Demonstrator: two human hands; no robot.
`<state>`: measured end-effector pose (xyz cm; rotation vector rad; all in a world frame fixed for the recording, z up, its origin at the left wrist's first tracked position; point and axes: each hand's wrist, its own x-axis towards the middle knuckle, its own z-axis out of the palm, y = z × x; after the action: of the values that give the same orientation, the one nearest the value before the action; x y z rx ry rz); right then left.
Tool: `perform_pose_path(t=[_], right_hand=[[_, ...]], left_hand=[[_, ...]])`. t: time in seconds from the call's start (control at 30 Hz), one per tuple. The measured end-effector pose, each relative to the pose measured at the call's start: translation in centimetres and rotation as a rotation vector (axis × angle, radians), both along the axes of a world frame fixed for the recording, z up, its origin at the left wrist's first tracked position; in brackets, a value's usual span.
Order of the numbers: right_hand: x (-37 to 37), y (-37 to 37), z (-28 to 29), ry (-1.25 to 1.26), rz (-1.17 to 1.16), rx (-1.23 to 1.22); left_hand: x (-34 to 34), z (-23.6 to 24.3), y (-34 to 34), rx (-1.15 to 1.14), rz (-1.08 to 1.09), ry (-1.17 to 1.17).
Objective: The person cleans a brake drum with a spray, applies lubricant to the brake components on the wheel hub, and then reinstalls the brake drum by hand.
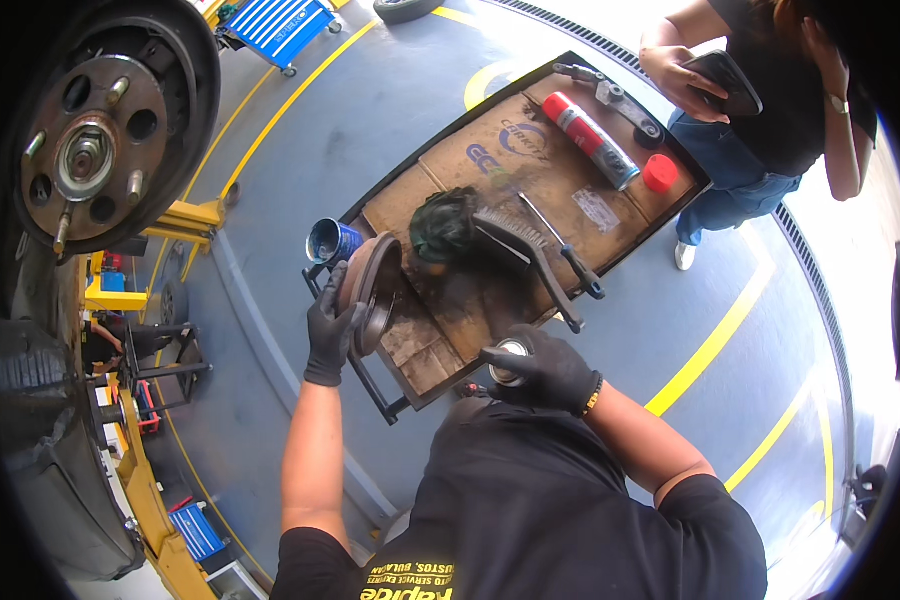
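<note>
My left hand (330, 330), in a black glove, grips a rusty brake drum (363, 280) held on edge over the left end of a cardboard-covered cart top (430, 350). My right hand (548, 372), also gloved, is closed around a spray can (506, 360) at the cart's near edge. A dark green rag (440, 222) lies beside a wire brush (515, 240), with a screwdriver (575, 265) to the right. A blue tin (330, 242) is behind the drum. A red spray can (590, 140), a red cap (660, 172) and a metal tool (620, 108) lie farther back.
A wheel hub with studs (90, 150) hangs at upper left, near yellow lift parts (185, 220). A person holding a phone (760, 100) stands at the cart's right. A blue tool cart (275, 30) is at the back; another person (105, 345) is at far left.
</note>
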<state>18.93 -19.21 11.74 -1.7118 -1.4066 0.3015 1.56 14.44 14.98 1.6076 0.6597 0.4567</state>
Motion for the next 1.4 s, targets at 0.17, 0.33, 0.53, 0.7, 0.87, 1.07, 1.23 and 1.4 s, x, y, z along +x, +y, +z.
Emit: perform_pose_path(t=[0.17,0.33,0.53,0.7,0.87,1.07,1.23,1.4], right_hand=[[-0.5,-0.4,-0.8,0.010,-0.009,0.055],[-0.4,-0.7,-0.8,-0.023,-0.026,0.081],[-0.2,-0.9,-0.4,-0.004,-0.036,0.079],[-0.4,-0.9,-0.5,-0.038,-0.045,0.104],[-0.5,-0.7,-0.2,-0.045,-0.046,0.107],[-0.5,-0.8,0.4,-0.015,-0.038,0.122],[-0.5,-1.0,1.7,-0.026,-0.009,0.182],[-1.1,-1.3,2.7,-0.019,0.035,0.157]], left_hand=[[0.8,-1.8,0.5,0.098,-0.083,0.091],[1.2,-2.5,1.6,0.157,-0.138,0.141],[1.2,-3.2,2.7,0.242,-0.181,0.194],[1.5,-2.9,2.8,0.269,-0.200,0.210],[1.5,-3.1,3.2,0.252,-0.214,0.198],[2.5,-3.3,2.6,0.401,-0.196,0.251],[2.4,-3.6,1.6,0.431,-0.162,0.363],[1.1,-5.6,1.7,0.193,-0.117,0.217]])
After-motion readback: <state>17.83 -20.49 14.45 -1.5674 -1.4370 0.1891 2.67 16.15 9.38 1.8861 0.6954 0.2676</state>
